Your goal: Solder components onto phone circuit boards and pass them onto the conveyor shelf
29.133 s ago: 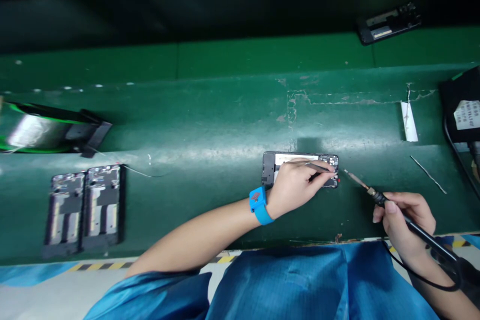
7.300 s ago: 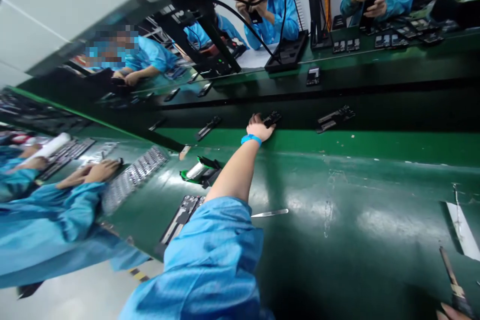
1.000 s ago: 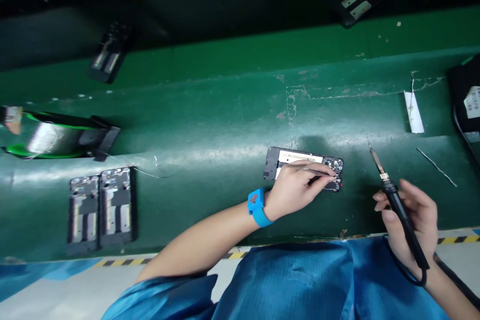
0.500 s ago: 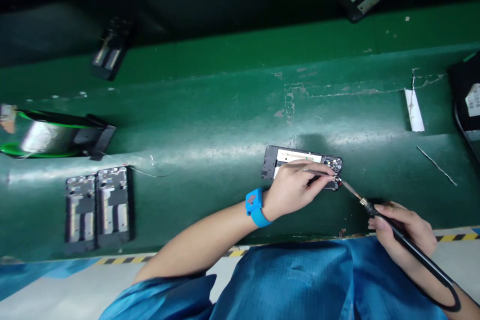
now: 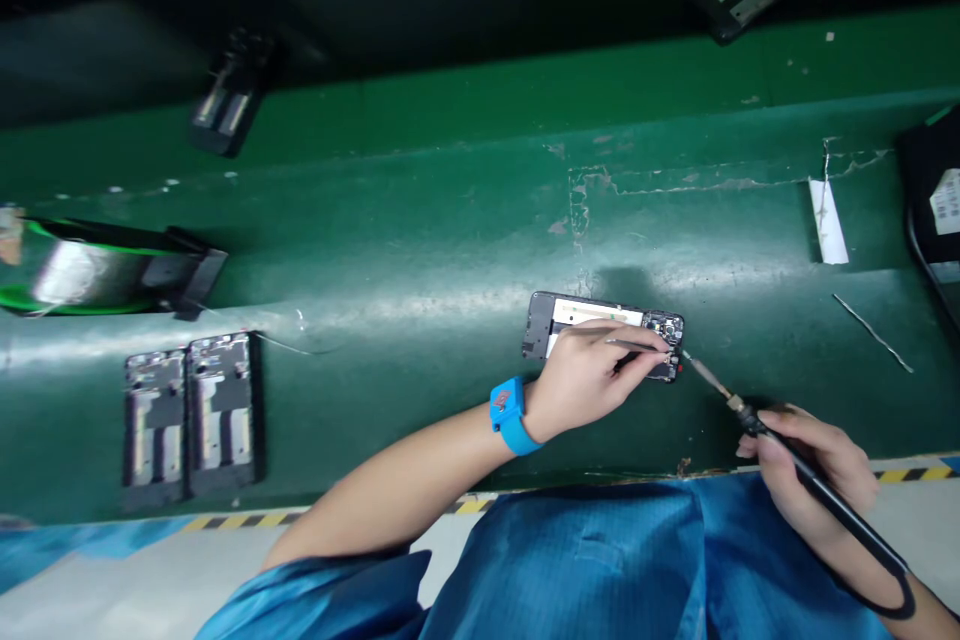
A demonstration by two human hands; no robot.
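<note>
Lifted clear 1 second ago, the soldering iron [image 5: 750, 415] gripped in the right hand [image 5: 814, 465] now sets its tip at the right end of the phone frame [image 5: 592, 312] on the green bench [image 5: 420, 250], beside the tweezers [image 5: 637, 344] pinched in the left hand [image 5: 581, 380], so soldering seems begun.

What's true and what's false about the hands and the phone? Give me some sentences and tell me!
1. The right hand holds a soldering iron. True.
2. The left hand holds tweezers at the phone. True.
3. The wristband is red. False: it is blue.
4. The soldering iron's tip is far from the phone. False: it is at the phone's right end.
5. Two frames lie side by side at the left. True.
</note>
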